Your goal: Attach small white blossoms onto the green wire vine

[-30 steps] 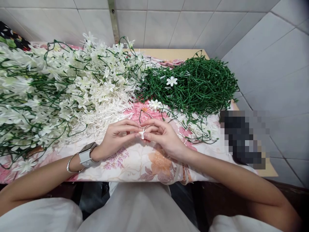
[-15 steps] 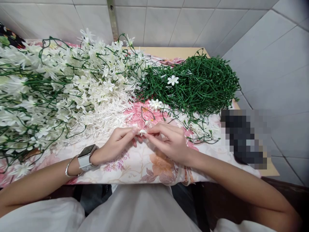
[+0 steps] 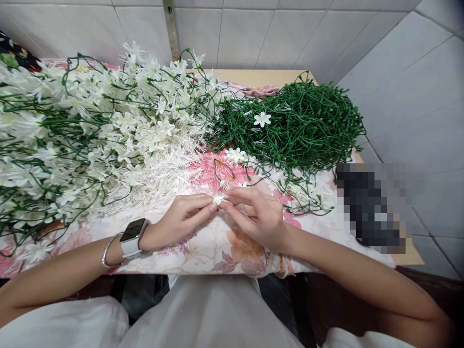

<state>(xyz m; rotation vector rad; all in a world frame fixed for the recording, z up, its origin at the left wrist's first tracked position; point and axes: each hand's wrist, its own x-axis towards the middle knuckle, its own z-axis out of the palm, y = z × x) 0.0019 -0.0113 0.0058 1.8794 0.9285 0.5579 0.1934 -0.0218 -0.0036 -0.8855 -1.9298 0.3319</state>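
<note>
Between my two hands is a small white artificial flower [image 3: 218,199]. My left hand [image 3: 188,215], with a watch and a bangle on its wrist, pinches the flower from the left. From the right, my right hand [image 3: 259,212] has thumb and forefinger closed at the flower's other side, on what looks like its thin white stamens. Just beyond the fingers, a green stem [image 3: 224,169] and a loose white flower [image 3: 235,156] lie on the floral cloth [image 3: 210,251].
A big heap of white flowers on green stems [image 3: 108,116] covers the left side. White stamen pieces [image 3: 163,169] spread in front of it. Bare green stems [image 3: 311,125] are piled at the back right. A blurred dark object [image 3: 369,208] lies at the right edge. Tiled walls [image 3: 242,36] stand behind.
The flower has turned between my fingers and its petals show more clearly. My hands have shifted slightly to the right in view, along with the whole scene.
</note>
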